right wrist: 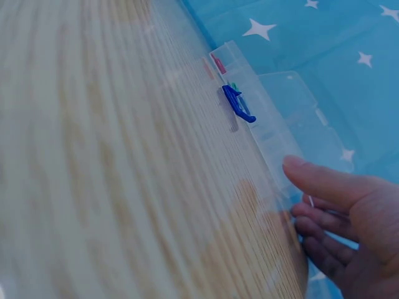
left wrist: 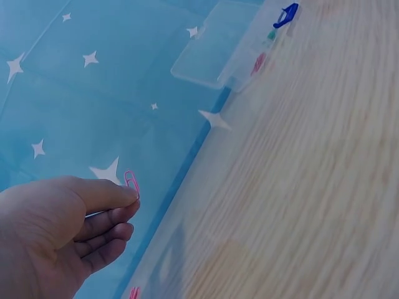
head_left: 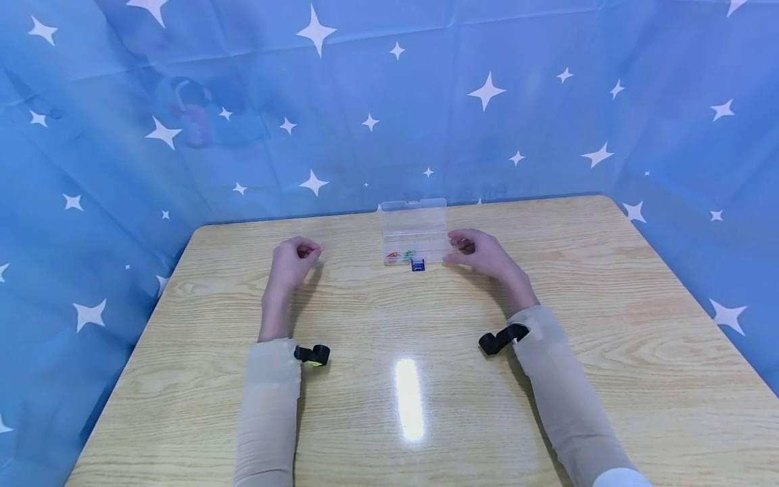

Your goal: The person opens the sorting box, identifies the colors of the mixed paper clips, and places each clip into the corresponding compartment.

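In the left wrist view, my left hand (left wrist: 68, 230) pinches a pink paper clip (left wrist: 131, 182) upright between thumb and index finger, its other fingers curled beneath. This hand is raised left of a clear plastic box (head_left: 432, 256), whose lid (head_left: 414, 218) stands open at the back. Red paper clips (head_left: 393, 257) lie in the box's left compartment, green ones (head_left: 410, 255) beside them. A blue latch (right wrist: 237, 104) sticks out from the front wall. My right hand (head_left: 483, 253) holds the box's right end, thumb at the front and fingers bent behind.
The wooden table (head_left: 353, 318) reaches back to a blue star-patterned curtain (head_left: 365, 95), close behind the box. Black wrist cameras (head_left: 313, 354) sit on both sleeves. Something small and pink (left wrist: 134, 293) shows at the bottom of the left wrist view.
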`<state>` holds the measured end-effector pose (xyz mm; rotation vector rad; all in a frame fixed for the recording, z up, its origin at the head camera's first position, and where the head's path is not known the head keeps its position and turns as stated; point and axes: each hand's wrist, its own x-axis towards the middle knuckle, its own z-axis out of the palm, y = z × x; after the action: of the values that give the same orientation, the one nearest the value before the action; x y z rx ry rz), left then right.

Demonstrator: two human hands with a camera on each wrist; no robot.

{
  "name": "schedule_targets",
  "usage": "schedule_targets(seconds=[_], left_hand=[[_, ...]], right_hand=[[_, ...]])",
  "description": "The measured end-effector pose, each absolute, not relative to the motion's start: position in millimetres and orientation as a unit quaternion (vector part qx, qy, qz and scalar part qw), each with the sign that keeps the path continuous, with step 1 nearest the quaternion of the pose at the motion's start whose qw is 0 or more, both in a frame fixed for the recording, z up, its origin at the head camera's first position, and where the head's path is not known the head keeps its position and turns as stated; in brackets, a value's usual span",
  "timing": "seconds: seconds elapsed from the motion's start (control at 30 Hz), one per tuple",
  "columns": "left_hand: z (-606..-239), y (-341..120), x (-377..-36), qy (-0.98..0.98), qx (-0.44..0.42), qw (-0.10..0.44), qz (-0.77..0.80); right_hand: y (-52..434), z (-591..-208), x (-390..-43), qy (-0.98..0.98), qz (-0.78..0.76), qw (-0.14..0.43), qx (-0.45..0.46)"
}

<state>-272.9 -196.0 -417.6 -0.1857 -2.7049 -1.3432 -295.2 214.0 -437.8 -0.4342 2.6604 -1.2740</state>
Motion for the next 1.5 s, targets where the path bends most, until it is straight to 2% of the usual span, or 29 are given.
schedule_targets(seconds=[0.4, 0.8, 1.5], left_hand=[[-414, -172, -276, -0.882, -0.084, 0.054, -0.461], [-413, -128, -285, -0.866, -0.124, 0.048, -0.481], [-415, -84, -291, -0.870, -0.136, 0.054, -0.470]], right_hand=[[217, -438, -296, 0.889, -0.427, 0.079, -0.149], [217, -441, -296, 0.891, -0.422, 0.076, -0.150], [216, -442, -299, 0.891, -0.423, 0.077, -0.149]])
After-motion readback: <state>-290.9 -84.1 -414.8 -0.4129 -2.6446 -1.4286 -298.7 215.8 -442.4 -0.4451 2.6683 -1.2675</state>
